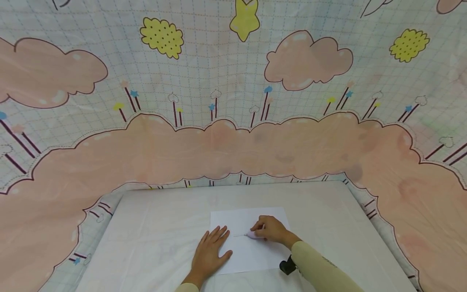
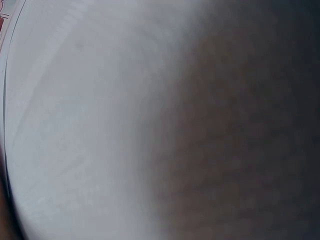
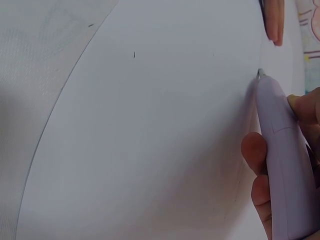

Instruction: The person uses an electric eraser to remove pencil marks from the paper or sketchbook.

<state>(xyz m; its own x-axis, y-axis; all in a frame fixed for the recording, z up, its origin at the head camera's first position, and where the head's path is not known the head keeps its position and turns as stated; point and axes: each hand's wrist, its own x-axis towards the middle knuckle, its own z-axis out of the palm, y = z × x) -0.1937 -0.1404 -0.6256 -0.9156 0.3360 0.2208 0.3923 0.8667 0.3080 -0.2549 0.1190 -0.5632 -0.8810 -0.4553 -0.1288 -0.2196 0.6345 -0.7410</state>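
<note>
Fingers (image 3: pixel 254 152) grip a smooth, tapered tool (image 3: pixel 287 175) over paper (image 3: pixel 150 125).

Soft, even light falls across the tabletop (image 1: pixel 153 227) from where I stand, its source hard to place. From the left wrist, a brown blur (image 2: pixel 235 145) darkens the right half. The right wrist view is dimmer: soft shadow beside the lilac tool (image 3: pixel 287 160), paper (image 3: pixel 135 125) edge bowing at left.
</note>
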